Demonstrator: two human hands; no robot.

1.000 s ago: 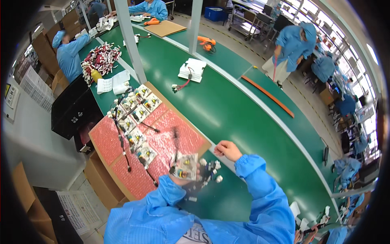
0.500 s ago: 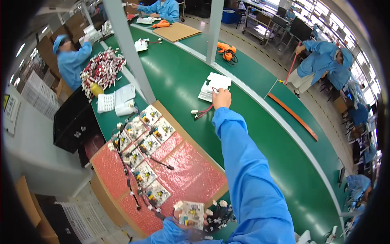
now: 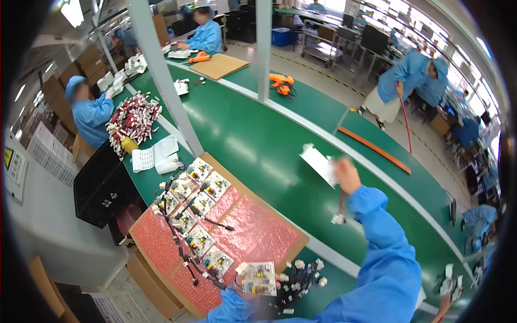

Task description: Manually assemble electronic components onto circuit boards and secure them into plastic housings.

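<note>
My right hand (image 3: 347,175) is closed on the edge of a white plastic housing (image 3: 318,163), which is tilted over the green conveyor belt (image 3: 242,140). Red wires (image 3: 341,204) with a pale connector hang from the housing. The fingers are blurred. Low in the view, my left hand (image 3: 249,296) grips a circuit board (image 3: 260,280), mostly hidden beneath it. Several more circuit boards (image 3: 200,240) with black cables lie on pink bubble wrap (image 3: 253,220) to the left. Beside the held board sits a bunch of black cables with white connectors (image 3: 299,281).
A pile of red and white wired parts (image 3: 134,119) lies at the left, near a seated co-worker (image 3: 89,110). Metal posts (image 3: 264,51) rise beside the belt. An orange tool (image 3: 282,83) and an orange strip (image 3: 374,149) lie beyond the rail. Another person holds a red pole (image 3: 405,118).
My right hand has moved right and nearer with the white housing, which has gone from lying on the belt to tilted. My left hand still holds the circuit board. The view has shifted.
</note>
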